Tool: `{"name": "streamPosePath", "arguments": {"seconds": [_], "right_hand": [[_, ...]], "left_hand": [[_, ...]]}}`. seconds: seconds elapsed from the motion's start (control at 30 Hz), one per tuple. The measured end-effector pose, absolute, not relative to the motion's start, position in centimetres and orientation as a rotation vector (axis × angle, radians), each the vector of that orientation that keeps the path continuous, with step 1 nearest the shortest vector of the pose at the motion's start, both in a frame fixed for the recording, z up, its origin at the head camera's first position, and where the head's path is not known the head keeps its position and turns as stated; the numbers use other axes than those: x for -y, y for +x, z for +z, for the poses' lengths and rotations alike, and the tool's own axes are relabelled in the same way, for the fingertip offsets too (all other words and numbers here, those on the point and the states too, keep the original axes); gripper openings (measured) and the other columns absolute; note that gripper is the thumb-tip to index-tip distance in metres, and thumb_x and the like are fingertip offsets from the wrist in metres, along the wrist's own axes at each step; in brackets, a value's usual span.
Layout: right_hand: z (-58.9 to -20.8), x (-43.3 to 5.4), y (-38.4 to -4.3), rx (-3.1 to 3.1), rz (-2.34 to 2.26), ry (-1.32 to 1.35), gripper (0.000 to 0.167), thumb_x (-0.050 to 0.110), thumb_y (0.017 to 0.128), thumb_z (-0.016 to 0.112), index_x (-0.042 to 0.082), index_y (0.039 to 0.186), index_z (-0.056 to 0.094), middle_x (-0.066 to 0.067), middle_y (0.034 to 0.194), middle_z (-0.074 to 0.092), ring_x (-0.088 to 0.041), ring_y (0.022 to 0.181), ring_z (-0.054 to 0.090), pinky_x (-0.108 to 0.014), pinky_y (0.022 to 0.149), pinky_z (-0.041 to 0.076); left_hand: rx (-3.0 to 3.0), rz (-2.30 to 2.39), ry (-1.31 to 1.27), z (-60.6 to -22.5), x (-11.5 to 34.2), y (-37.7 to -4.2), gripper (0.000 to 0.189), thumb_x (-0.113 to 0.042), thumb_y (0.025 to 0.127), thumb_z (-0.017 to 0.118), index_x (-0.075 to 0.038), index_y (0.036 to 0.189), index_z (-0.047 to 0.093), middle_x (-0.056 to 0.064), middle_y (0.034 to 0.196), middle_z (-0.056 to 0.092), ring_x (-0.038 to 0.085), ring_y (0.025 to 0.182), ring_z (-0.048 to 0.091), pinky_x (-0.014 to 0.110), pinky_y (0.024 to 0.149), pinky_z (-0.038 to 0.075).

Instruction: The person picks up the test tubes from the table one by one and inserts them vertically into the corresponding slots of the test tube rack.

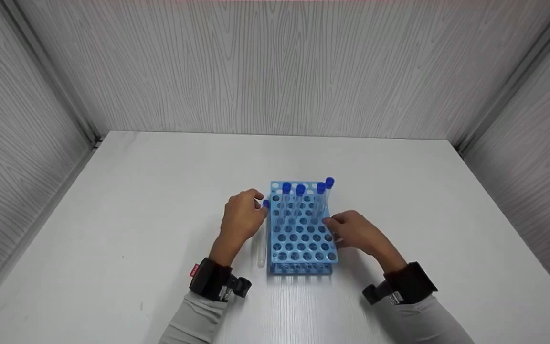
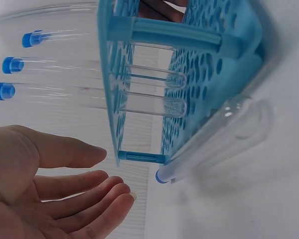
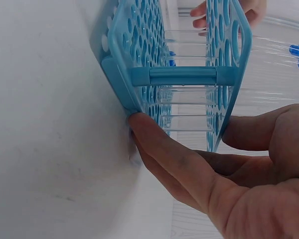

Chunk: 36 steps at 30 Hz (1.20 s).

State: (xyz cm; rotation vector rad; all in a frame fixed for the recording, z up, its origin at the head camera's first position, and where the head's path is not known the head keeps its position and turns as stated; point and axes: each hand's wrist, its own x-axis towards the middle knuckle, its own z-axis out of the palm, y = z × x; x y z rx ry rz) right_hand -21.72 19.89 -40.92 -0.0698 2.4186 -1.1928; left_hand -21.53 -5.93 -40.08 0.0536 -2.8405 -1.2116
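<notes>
A light-blue test tube rack point(image 1: 306, 242) stands on the white table, holding several clear test tubes point(image 1: 297, 205) upright with blue caps. Along its left side lies another capped test tube point(image 1: 262, 248), its blue cap at the far end. My left hand point(image 1: 245, 213) is beside that cap; in the left wrist view its thumb and fingers are spread apart, with nothing between them. At the rack's right side, my right hand point(image 1: 355, 231) grips the rack. The right wrist view shows the thumb at the upper plate and a finger at the base; something clear lies partly hidden behind that finger.
The white table point(image 1: 160, 191) stretches out on both sides of the rack. Grey wood-grain panels point(image 1: 275, 67) enclose it at the back, left and right. Both wrists wear black camera straps point(image 1: 411, 283).
</notes>
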Motion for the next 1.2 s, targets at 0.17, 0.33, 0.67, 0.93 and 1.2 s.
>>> {"name": "streamPosePath", "arguments": {"seconds": [0.17, 0.33, 0.67, 0.93, 1.2], "right_hand": [[-40.8, -19.8, -21.7, -2.406, -1.206, -0.070, 0.043, 0.027, 0.107, 0.050, -0.009, 0.126, 0.065, -0.014, 0.103, 0.070, -0.022, 0.096, 0.069, -0.040, 0.087, 0.060], [-40.6, -19.7, -21.5, -2.381, -1.233, -0.094, 0.042, 0.025, 0.107, 0.049, -0.009, 0.124, 0.065, -0.014, 0.102, 0.070, -0.021, 0.095, 0.068, -0.041, 0.088, 0.059], [-40.6, -19.8, -21.5, -2.374, -1.245, -0.082, 0.041, 0.024, 0.107, 0.049, -0.010, 0.124, 0.065, -0.015, 0.104, 0.070, -0.022, 0.096, 0.069, -0.040, 0.087, 0.060], [-40.6, -19.8, -21.5, -2.368, -1.259, -0.087, 0.042, 0.024, 0.107, 0.049, -0.011, 0.124, 0.065, -0.016, 0.104, 0.070, -0.022, 0.096, 0.069, -0.040, 0.087, 0.060], [-40.7, -19.8, -21.5, -2.386, -1.239, -0.082, 0.043, 0.025, 0.107, 0.050, -0.010, 0.126, 0.064, -0.016, 0.104, 0.070, -0.023, 0.097, 0.069, -0.041, 0.088, 0.059]], "left_hand": [[2.852, -1.164, 0.043, -40.8, 5.7, -21.7, 0.031, -0.009, 0.092, 0.068, 0.001, 0.122, 0.069, 0.016, 0.107, 0.074, 0.026, 0.089, 0.067, 0.037, 0.075, 0.057], [2.855, -1.151, 0.050, -41.4, 5.6, -21.9, 0.032, -0.009, 0.092, 0.068, 0.002, 0.122, 0.069, 0.016, 0.107, 0.073, 0.026, 0.089, 0.067, 0.037, 0.075, 0.057], [2.890, -1.138, 0.092, -42.2, 5.3, -22.1, 0.036, -0.012, 0.093, 0.071, 0.002, 0.126, 0.067, 0.017, 0.114, 0.072, 0.028, 0.099, 0.068, 0.039, 0.086, 0.057], [2.914, -1.114, 0.061, -42.5, 5.5, -22.0, 0.040, -0.013, 0.091, 0.072, 0.005, 0.126, 0.066, 0.020, 0.120, 0.071, 0.030, 0.100, 0.068, 0.042, 0.090, 0.055], [2.986, -1.104, 0.047, -42.8, 5.4, -22.0, 0.041, -0.011, 0.090, 0.073, 0.007, 0.125, 0.065, 0.022, 0.119, 0.071, 0.031, 0.103, 0.069, 0.042, 0.091, 0.056]]}}
